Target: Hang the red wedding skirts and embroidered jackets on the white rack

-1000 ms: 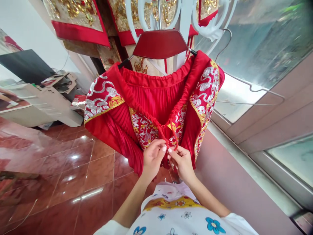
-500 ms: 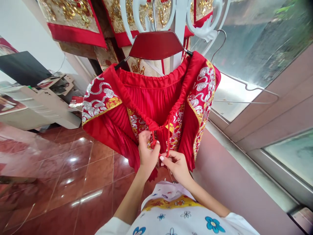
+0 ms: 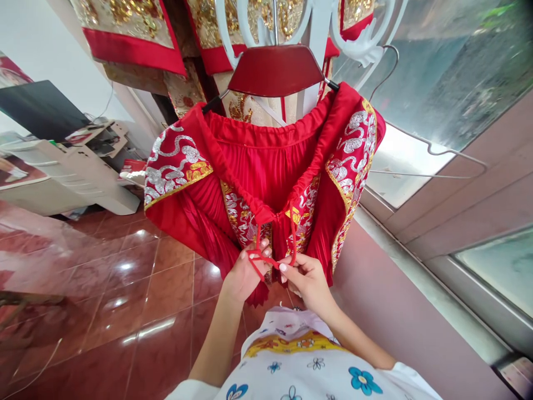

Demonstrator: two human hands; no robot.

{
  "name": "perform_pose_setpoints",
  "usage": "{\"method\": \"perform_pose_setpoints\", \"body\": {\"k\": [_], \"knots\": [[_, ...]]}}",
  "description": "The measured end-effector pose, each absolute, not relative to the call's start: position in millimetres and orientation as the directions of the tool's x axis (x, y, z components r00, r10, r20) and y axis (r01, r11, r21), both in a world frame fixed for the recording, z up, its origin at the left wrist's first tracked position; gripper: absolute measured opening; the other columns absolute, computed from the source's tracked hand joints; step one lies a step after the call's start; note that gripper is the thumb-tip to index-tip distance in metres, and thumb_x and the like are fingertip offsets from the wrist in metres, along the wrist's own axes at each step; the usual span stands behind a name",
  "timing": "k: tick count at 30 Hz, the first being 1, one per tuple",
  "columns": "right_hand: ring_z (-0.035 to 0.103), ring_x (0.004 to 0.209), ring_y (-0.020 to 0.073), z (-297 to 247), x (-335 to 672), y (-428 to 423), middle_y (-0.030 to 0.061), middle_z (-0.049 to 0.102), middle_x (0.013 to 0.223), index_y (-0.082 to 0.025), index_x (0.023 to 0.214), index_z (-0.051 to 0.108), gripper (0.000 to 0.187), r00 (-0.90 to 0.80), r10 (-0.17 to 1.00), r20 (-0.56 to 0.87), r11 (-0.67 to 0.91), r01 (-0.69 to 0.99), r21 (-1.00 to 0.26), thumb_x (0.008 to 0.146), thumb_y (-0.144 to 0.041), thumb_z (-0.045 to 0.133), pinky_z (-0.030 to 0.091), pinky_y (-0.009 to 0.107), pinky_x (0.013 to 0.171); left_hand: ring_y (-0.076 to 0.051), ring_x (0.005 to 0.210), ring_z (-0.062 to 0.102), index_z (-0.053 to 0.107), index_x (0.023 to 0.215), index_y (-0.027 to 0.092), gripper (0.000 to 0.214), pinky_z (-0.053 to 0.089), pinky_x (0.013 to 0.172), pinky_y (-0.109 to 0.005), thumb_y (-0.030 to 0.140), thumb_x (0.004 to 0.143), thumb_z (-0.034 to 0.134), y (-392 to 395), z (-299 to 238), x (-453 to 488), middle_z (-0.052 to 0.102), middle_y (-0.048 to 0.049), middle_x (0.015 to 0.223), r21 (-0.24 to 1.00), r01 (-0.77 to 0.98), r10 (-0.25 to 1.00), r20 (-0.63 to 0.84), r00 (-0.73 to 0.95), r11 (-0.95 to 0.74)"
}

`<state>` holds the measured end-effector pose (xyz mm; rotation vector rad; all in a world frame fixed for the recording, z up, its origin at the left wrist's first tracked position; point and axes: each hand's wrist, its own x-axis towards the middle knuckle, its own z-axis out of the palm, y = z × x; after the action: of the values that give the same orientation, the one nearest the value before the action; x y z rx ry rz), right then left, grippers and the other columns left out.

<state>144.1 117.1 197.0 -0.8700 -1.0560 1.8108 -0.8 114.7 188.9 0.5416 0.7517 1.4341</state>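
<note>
A red pleated skirt [image 3: 258, 166] with silver and gold embroidered panels hangs from a dark red hanger [image 3: 277, 69] on a white ornate rack [image 3: 316, 25]. A thin red drawstring [image 3: 266, 253] comes out of the front of its waistband. My left hand [image 3: 241, 272] pinches one end of the drawstring just below the waistband. My right hand [image 3: 303, 278] pinches the other end, and the two cords cross between my hands. Both hands are closed on the cord.
More red and gold garments [image 3: 129, 28] hang behind the skirt. A glass window with a ledge [image 3: 437, 244] runs along the right. A bare wire hanger [image 3: 433, 150] hangs by the window. White shelving with papers and a dark screen [image 3: 62, 161] stands at left on a glossy red tile floor [image 3: 125, 300].
My hands have drawn the drawstring ends downward and crossed them; the left hand dropped lower and the cord now forms a loop between the hands.
</note>
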Motion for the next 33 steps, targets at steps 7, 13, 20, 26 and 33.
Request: {"method": "perform_pose_setpoints", "body": {"k": [7, 13, 20, 26, 33], "knots": [[0.024, 0.032, -0.0004, 215, 161, 133, -0.0050, 0.051, 0.048, -0.014, 0.066, 0.062, 0.024, -0.425, 0.899, -0.101, -0.314, -0.467, -0.827, 0.067, -0.036, 0.073, 0.017, 0.017, 0.033, -0.021, 0.084, 0.052, 0.058, 0.060, 0.019, 0.047, 0.044, 0.080, -0.039, 0.066, 0.061, 0.058, 96, 198, 11, 0.056, -0.0059, 0.078, 0.628, -0.756, 0.971, -0.235, 0.041, 0.184], [0.025, 0.034, 0.0003, 224, 173, 142, -0.0042, 0.051, 0.047, -0.015, 0.066, 0.064, 0.022, -0.362, 0.928, -0.085, -0.247, -0.430, -0.869, 0.065, -0.034, 0.075, 0.017, 0.017, 0.034, -0.023, 0.086, 0.053, 0.046, 0.038, 0.016, 0.050, 0.044, 0.080, -0.042, 0.059, 0.060, 0.061, 96, 190, -6, 0.059, -0.0069, 0.073, 0.722, -0.692, 0.986, -0.117, -0.122, 0.000], [0.024, 0.034, 0.0008, 218, 180, 145, -0.0054, 0.048, 0.047, -0.015, 0.066, 0.061, 0.027, -0.264, 0.961, -0.087, -0.194, -0.413, -0.890, 0.064, -0.038, 0.075, 0.015, 0.018, 0.034, -0.012, 0.077, 0.050, 0.052, 0.043, 0.021, 0.058, 0.046, 0.073, -0.028, 0.069, 0.074, 0.041, 84, 194, -62, 0.058, 0.0029, 0.086, 0.739, -0.503, 0.854, 0.186, -0.486, -0.447], [0.030, 0.038, 0.0024, 218, 182, 149, -0.0042, 0.051, 0.049, -0.015, 0.068, 0.062, 0.025, -0.390, 0.919, -0.066, -0.165, -0.228, -0.959, 0.069, -0.038, 0.072, 0.017, 0.018, 0.036, -0.023, 0.091, 0.054, 0.067, 0.058, 0.018, 0.045, 0.041, 0.088, -0.039, 0.052, 0.080, 0.047, 90, 194, -84, 0.063, -0.0072, 0.099, 0.893, 0.384, 0.754, 0.416, -0.508, -0.234], [0.037, 0.043, 0.0051, 234, 159, 145, -0.0045, 0.050, 0.048, -0.015, 0.068, 0.065, 0.025, -0.564, 0.824, 0.053, -0.035, -0.145, -0.989, 0.072, -0.039, 0.067, 0.029, 0.019, 0.043, -0.028, 0.117, 0.047, 0.068, 0.100, 0.021, 0.031, 0.034, 0.102, -0.039, 0.039, 0.080, 0.054, 99, 219, -4, 0.053, -0.0092, 0.127, 0.662, 0.610, 0.782, 0.614, -0.108, -0.436]]}}
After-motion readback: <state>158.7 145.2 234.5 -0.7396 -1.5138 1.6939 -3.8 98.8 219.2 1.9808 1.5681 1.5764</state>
